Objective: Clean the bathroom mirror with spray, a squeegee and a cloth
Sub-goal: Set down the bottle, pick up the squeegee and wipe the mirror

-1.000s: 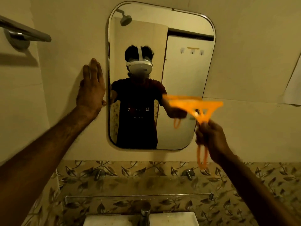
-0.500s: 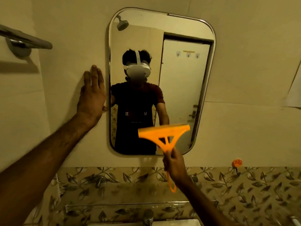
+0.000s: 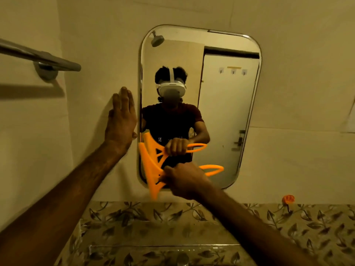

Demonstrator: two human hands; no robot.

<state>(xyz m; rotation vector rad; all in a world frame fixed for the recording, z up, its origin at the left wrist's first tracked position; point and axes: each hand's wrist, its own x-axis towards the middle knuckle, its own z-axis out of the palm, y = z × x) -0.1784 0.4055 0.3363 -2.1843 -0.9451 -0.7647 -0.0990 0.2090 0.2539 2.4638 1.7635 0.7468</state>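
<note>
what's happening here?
A person is cleaning a wall mirror. The right hand grips an orange squeegee by its handle, with the blade turned upright at the mirror's lower left edge. The left hand lies flat on the wall just left of the mirror. No spray bottle or cloth is in view.

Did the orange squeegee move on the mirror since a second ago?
Yes. The squeegee went from the mirror's right edge to its lower left corner, blade now turned upright, gripped by the right hand.
</note>
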